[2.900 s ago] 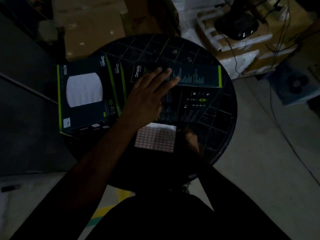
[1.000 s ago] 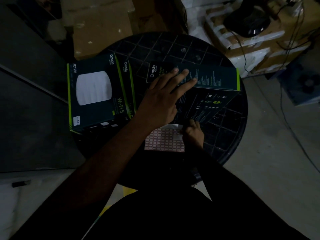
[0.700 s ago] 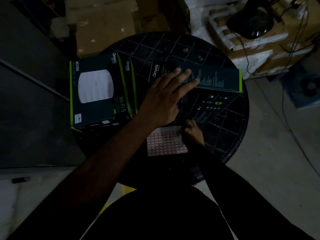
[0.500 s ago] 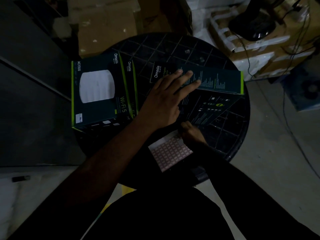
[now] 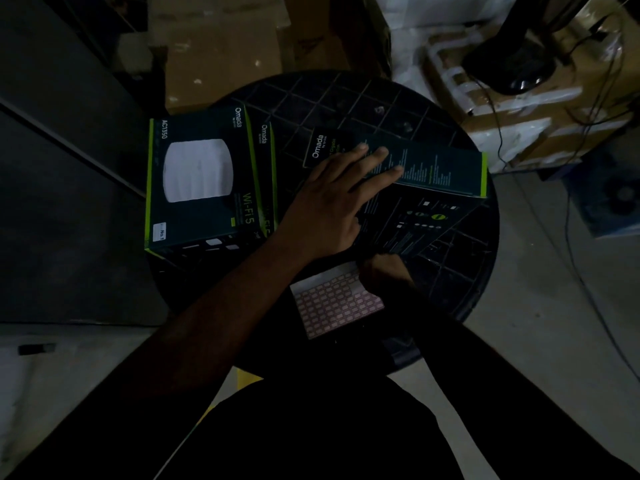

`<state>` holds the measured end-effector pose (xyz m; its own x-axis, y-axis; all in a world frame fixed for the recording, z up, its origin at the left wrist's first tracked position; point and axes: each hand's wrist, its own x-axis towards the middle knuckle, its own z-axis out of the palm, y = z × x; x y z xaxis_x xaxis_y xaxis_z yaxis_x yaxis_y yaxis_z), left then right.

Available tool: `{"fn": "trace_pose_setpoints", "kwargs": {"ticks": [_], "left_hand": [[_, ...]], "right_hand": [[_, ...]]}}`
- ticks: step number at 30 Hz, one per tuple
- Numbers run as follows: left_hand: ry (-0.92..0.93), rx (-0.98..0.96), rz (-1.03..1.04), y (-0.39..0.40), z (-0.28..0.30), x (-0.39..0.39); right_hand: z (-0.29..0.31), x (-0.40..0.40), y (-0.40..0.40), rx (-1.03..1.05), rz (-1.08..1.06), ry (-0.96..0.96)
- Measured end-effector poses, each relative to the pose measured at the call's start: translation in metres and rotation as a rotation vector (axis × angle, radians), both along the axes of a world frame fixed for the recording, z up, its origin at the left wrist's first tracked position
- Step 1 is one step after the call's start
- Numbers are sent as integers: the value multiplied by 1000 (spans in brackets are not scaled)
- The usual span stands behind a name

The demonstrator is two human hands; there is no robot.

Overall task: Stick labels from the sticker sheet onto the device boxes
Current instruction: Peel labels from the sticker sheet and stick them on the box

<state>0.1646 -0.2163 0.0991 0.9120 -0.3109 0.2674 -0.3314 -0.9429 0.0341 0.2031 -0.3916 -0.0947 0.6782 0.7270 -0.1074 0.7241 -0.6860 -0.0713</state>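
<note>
The sticker sheet (image 5: 337, 303) lies tilted at the near edge of the round black counter (image 5: 460, 271). The right hand (image 5: 384, 273) rests on its far corner, but it is too dark to tell if the fingers pinch a label. The left hand (image 5: 332, 202) lies flat with straight fingers on a dark device box (image 5: 433, 188). Another box (image 5: 201, 178) with a white circle sits to the left.
</note>
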Motion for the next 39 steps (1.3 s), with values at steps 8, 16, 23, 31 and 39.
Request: {"fn": "trace_pose_setpoints", "kwargs": {"ticks": [8,16,23,31,39], "left_hand": [[0,-12,7,-1,-1,-1],[27,-2,10,-1,0,-4],[63,14,6,0,2,-3],[57,16,9,-2,5,-5],[70,33,29,-3,4,-4]], "right_hand": [[11,2,-10,-58,-134,181],[16,-5,-20,144,-184,222],[12,-7,-26,83,64,190],[8,4,-22,-138,108,281],[5,-1,-27,-87,75,233]]}}
